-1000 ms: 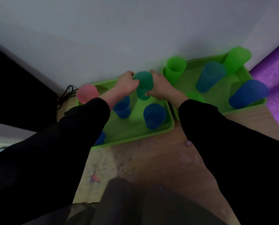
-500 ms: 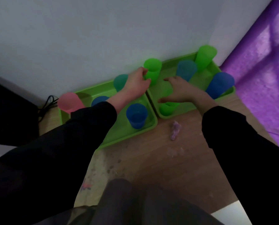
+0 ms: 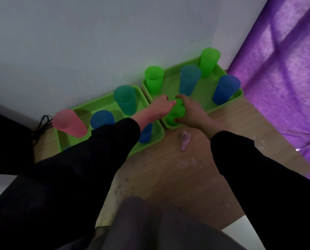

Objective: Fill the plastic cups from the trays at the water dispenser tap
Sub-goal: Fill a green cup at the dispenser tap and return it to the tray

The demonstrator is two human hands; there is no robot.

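Observation:
Two lime-green trays sit side by side on the wooden floor against the white wall. In the near left corner of the right tray [image 3: 207, 108] stands a green cup [image 3: 177, 110]. My left hand [image 3: 162, 108] grips it from the left and my right hand [image 3: 192, 112] grips it from the right. That tray also holds another green cup [image 3: 154, 79], a teal-blue cup [image 3: 189, 79], a tall green cup [image 3: 209, 61] and a blue cup [image 3: 225, 89]. The left tray [image 3: 103, 106] holds a teal cup [image 3: 125, 99], a pink cup [image 3: 69, 122] and blue cups [image 3: 102, 120], one [image 3: 146, 133] partly hidden by my left sleeve.
A purple curtain [image 3: 284, 87] hangs at the right, close to the right tray. A small pale purple scrap [image 3: 184, 142] lies on the floor in front of the trays. Black cables [image 3: 42, 123] and a dark object lie at the far left. My knees fill the bottom of the view.
Both hands let go of the teal cup in the left tray and moved right to the green cup in the right tray, which they now hold. The camera swung right.

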